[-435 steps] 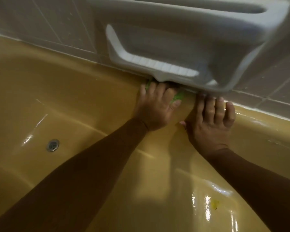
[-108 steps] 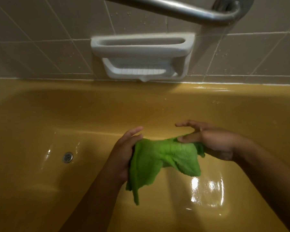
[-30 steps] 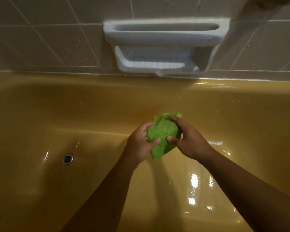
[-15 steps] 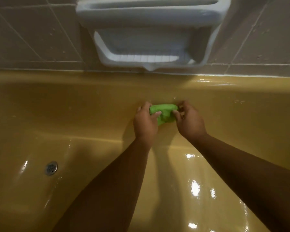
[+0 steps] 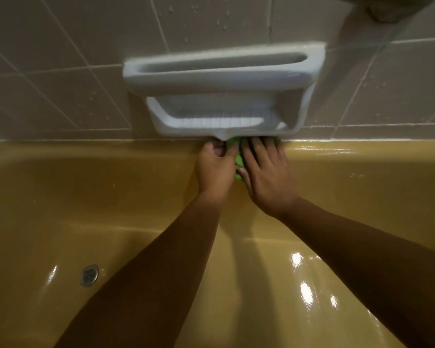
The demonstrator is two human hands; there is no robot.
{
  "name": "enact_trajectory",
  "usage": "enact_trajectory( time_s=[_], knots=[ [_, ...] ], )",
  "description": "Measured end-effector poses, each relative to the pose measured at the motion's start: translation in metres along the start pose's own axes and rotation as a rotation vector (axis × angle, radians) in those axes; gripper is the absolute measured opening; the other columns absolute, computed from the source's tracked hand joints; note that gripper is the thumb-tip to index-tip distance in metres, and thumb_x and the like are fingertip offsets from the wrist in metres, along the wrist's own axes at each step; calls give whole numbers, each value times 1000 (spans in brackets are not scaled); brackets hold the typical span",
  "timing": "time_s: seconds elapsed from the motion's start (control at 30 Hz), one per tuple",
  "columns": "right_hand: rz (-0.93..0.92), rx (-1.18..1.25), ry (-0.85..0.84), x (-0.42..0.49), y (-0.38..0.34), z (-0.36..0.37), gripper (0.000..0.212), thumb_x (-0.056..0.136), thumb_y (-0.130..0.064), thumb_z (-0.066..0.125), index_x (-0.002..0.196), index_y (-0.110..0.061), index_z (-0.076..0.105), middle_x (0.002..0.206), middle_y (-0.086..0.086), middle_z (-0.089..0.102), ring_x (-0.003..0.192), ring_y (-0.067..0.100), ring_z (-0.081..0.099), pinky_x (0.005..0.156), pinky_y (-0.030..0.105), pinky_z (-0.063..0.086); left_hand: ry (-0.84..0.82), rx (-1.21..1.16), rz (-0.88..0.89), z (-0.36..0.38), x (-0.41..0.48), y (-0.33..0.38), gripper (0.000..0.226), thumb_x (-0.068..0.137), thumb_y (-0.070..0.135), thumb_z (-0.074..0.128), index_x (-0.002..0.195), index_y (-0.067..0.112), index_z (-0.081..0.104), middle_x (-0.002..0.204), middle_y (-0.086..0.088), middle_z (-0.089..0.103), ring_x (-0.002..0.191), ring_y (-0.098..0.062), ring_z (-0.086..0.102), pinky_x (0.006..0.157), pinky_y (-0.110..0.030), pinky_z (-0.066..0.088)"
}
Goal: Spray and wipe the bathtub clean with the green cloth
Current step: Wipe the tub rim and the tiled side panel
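Both hands sit side by side, touching, on the far rim of the tub [image 5: 362,153]. Cloth [image 5: 238,160] is wedged between them and mostly hidden; only green slivers show between the hands and at the fingertips. Left hand [image 5: 215,168]: fingers curled, gripping the cloth's left edge. Right hand [image 5: 264,170]: fingers straight and flat, pressing the cloth onto the rim, tips tucked under the soap dish [image 5: 224,79]. Soap dish is white, wall-mounted, directly above both hands, with its lower lip just over the fingertips. Tiles [image 5: 60,79] beside it carry water droplets. Tub is yellow and glossy, with bright glare spots below the right forearm. Drain [image 5: 90,275] is on the tub floor, well left of the left forearm. Both forearms are bare, reaching in from the lower edge. Dark blurred shape up and right of the hands, can't identify.
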State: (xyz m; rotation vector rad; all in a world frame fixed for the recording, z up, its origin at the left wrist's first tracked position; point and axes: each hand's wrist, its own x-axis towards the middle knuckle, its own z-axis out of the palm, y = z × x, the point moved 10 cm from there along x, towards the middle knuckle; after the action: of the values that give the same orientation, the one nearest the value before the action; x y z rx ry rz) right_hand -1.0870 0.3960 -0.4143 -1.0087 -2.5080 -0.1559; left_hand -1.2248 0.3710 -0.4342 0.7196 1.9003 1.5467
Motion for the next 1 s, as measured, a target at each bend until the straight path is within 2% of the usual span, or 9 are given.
enact_trajectory(
  time_s=[0.1,0.17,0.3,0.4,0.53,0.73,0.83,0.93,1.0],
  knots=[
    [18,-81,4,-1,-2,15,74,108,-55,33,163,-5,23,169,22,19,158,42,7,126,62,7,-67,403,301,-15,6,19,18,95,33,63,100,19,71,96,-2,74,95,-26,67,92,-46,55],
    [55,-117,56,4,-3,22,77,107,-57,38,161,-3,28,167,24,23,157,44,12,126,64,6,7,733,510,-39,15,25,21,97,27,57,106,11,68,105,-16,67,102,-39,56,94,-48,46],
    [64,-155,172,13,-12,36,71,105,-53,45,156,-3,37,162,24,33,153,44,20,125,65,4,43,1034,711,-94,43,14,33,97,23,67,127,8,61,119,-21,59,107,-41,52,96,-51,46],
    [22,-207,234,23,-34,45,69,106,-54,43,155,-6,38,157,25,41,148,44,25,124,66,6,-31,1062,797,-123,64,1,42,94,24,73,132,9,61,126,-17,60,109,-38,51,96,-45,44],
    [13,-197,245,58,-96,67,68,105,-54,45,155,-10,37,156,22,41,144,42,29,120,64,11,-41,956,838,-162,89,1,35,93,15,69,126,5,64,121,-18,63,109,-36,50,96,-39,37],
    [-41,-71,218,112,-197,97,68,103,-51,54,156,-11,39,155,16,35,145,37,28,119,63,16,-63,934,879,-227,125,-8,40,96,13,64,133,1,64,132,-17,65,124,-35,56,108,-33,33],
    [109,-18,286,97,-180,89,69,103,-52,54,156,-10,39,158,14,32,149,35,26,123,60,15,-74,924,854,-231,126,-5,44,90,8,73,133,3,65,132,-14,66,122,-35,57,107,-34,36],
    [472,0,343,66,-152,87,71,107,-49,45,158,-4,28,161,19,26,152,42,19,119,68,23,-53,906,815,-230,122,-2,45,88,5,73,132,5,67,131,-11,68,121,-34,59,105,-36,41],
    [595,6,328,65,-156,92,71,107,-47,42,159,-2,24,162,24,24,152,48,16,117,71,23,-67,895,834,-234,124,-1,44,88,8,74,131,6,68,130,-10,69,121,-31,59,105,-34,40]
  ],
)
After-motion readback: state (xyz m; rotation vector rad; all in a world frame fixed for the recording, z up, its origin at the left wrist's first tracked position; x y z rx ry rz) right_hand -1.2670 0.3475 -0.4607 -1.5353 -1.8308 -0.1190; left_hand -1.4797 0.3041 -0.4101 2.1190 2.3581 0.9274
